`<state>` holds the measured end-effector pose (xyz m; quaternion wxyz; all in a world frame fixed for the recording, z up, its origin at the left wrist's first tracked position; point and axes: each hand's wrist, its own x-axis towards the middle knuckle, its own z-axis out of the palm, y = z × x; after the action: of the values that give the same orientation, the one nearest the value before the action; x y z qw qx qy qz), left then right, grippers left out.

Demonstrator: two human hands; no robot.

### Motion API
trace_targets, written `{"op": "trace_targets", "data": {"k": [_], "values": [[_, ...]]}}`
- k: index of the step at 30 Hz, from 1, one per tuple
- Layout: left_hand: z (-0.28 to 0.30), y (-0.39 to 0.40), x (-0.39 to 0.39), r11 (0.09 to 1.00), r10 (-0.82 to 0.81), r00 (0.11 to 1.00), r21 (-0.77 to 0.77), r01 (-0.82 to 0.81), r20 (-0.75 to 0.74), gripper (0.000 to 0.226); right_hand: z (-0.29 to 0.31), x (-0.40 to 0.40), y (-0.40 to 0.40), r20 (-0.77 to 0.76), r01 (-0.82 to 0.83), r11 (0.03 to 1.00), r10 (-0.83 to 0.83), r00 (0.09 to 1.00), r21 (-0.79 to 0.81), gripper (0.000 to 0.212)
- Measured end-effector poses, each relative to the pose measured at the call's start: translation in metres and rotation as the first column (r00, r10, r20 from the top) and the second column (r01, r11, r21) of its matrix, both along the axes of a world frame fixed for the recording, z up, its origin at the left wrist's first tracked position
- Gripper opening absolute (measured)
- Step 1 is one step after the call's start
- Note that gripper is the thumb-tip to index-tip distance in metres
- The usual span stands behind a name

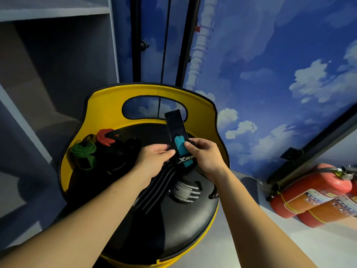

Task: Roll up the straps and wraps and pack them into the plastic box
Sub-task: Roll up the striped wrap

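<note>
Both hands, left hand [154, 158] and right hand [204, 155], pinch the black wrap [178, 136].

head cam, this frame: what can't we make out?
- Plastic box: not in the head view at all.
- Print on black wrap: right hand covers all but an "X".
- Dark pile beside green strap: too dark to separate items.
- Fire extinguisher labels: blurred, cut off by the right edge.
</note>
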<state>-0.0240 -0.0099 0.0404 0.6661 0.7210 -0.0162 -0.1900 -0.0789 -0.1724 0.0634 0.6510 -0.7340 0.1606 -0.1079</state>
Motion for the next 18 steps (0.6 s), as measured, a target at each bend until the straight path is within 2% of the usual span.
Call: {"op": "trace_targets", "data": {"k": [3,9,15,18], "values": [[0.016,-0.004,0.002,1.000,-0.017,1.000,0.024,0.017,0.018,0.033,0.016,-0.005,0.002,0.043,0.011,1.000,-0.010,0.999,-0.025,0.005],[0.069,-0.021,0.012,0.999,-0.009,0.996,-0.051,0.014,0.093,0.035,0.062,-0.011,0.002,0.114,0.076,0.997,-0.075,0.991,-0.004,0.011],[0.144,-0.017,0.013,0.985,-0.006,0.985,-0.167,0.035,0.173,0.030,0.143,-0.013,0.009,0.227,0.074,0.997,-0.064,0.972,-0.035,0.012],[0.191,-0.010,0.005,0.973,0.008,0.971,-0.224,0.047,0.237,0.017,0.188,-0.021,0.015,0.304,0.096,0.993,-0.070,0.950,-0.073,0.007]]}}
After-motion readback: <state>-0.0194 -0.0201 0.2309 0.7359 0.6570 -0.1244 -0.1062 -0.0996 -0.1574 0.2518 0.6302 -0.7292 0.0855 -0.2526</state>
